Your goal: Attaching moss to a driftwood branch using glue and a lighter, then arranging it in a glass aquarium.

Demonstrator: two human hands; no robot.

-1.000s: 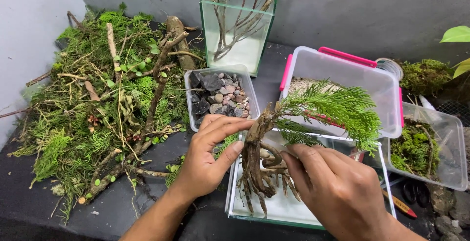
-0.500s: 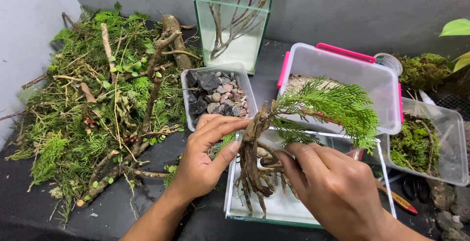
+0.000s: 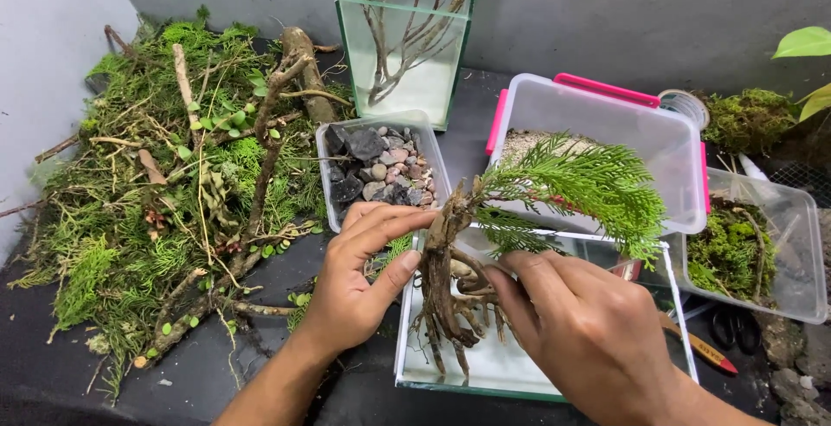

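Both hands are pinched onto the little driftwood tree (image 3: 450, 279): the left hand (image 3: 359, 283) has fingers laid along the upper trunk with the thumb pressing from the side, and the right hand (image 3: 589, 339) grips the tangle of roots low down, fingers curled fairly tight around it. Looks to me like one hand steadies the top while the other seats the base, so it doesn't tip. The tree stands inside the shallow glass tank (image 3: 675, 305) at the near edge of the black table (image 3: 216, 383), root tips on the pale bottom. Its long axis runs roughly upright, leaning a bit away from the camera, and the green cypress-like foliage (image 3: 589, 188) fans off the top toward the right, over the tank's far right corner. By the tank's right side lie a red-handled tool (image 3: 701, 350) and black scissors (image 3: 725, 326). Further back, a clear tub of mixed pebbles (image 3: 374, 164) sits just beyond the left hand, and a pink-latched plastic box (image 3: 597, 123) is behind the foliage. On the left half of the table there's a big heap of moss, cuttings and branches (image 3: 173, 192); at the right edge, a tub of moss (image 3: 736, 248). At the far edge stands a tall glass container with bare twigs (image 3: 407, 41).
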